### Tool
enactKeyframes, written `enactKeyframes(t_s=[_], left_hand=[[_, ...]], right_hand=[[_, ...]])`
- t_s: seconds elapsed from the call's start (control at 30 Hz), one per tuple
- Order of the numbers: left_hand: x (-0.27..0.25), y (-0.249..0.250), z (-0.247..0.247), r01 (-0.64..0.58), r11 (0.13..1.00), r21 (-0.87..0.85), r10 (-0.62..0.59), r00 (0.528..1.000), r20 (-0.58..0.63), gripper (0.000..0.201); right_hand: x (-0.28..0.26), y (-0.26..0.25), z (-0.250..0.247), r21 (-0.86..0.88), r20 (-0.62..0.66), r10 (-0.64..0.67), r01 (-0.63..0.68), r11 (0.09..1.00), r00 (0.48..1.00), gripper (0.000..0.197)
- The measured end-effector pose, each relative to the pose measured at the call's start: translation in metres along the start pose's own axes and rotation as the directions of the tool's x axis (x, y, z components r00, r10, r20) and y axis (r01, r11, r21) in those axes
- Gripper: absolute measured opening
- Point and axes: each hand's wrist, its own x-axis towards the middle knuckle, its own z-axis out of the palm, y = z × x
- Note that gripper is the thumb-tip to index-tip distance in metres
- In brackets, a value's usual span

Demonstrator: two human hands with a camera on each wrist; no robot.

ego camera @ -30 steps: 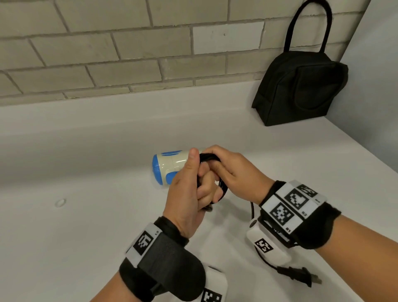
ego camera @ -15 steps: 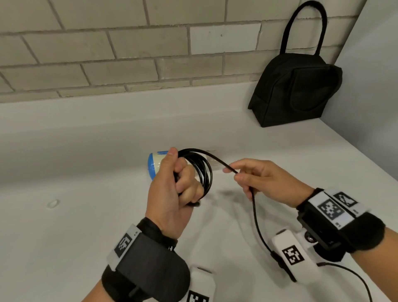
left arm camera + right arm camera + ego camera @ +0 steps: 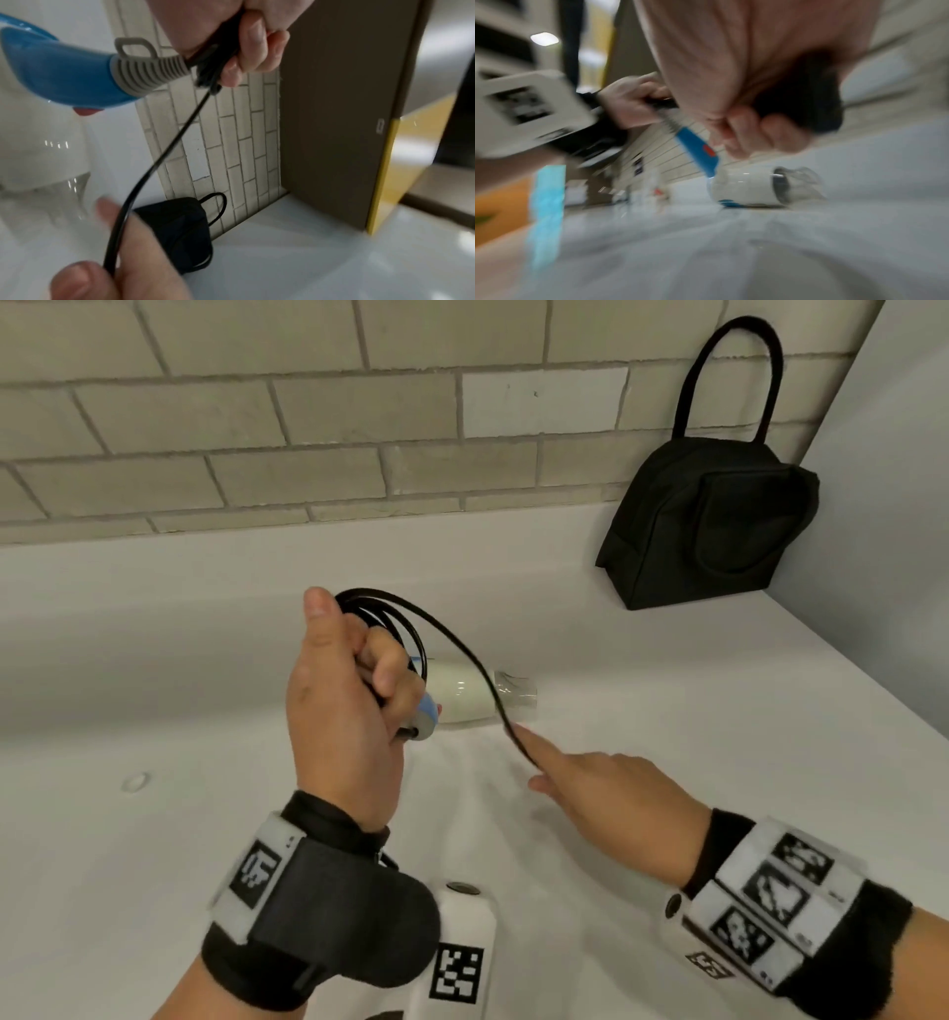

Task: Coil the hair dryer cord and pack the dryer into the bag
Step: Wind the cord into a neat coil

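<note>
Left hand [image 3: 349, 711]: fist closed round the coiled cord [image 3: 411, 629], above the dryer.
Right hand [image 3: 606, 788]: pinching the cord's loose run, just beside the hair dryer [image 3: 472, 693].
Dryer: lying on the counter [image 3: 154, 865].
Bag [image 3: 708, 521]: upright, well behind the dryer.

Head view looks down over the counter [image 3: 667, 737]; both close wrist views, one seemingly blurred, share the dryer [image 3: 46, 67].

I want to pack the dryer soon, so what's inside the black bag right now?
Cannot tell. The black bag stands closed against the brick wall; its flap covers the inside. The hair dryer lies outside, on the counter.
</note>
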Motion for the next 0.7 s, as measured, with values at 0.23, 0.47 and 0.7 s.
enactKeyframes(t_s=[0.23,0.47,0.7], left_hand=[[-0.010,-0.028,-0.005,-0.314,0.742,0.593,0.035,0.901,0.433,0.026],[-0.029,-0.044,-0.018,-0.130,0.793,0.595,-0.353,0.698,0.623,0.034],[-0.033,-0.035,-0.010,0.059,0.808,0.586,-0.481,0.641,0.598,0.034]], right_hand=[[-0.022,-0.034,0.001,-0.350,-0.162,-0.247,0.178,0.920,0.955,0.060],[-0.036,-0.021,-0.048,-0.158,-0.222,-0.247,0.215,0.964,0.943,0.019],[-0.030,-0.007,-0.066,0.032,-0.415,-0.247,0.286,0.958,0.875,0.026]])
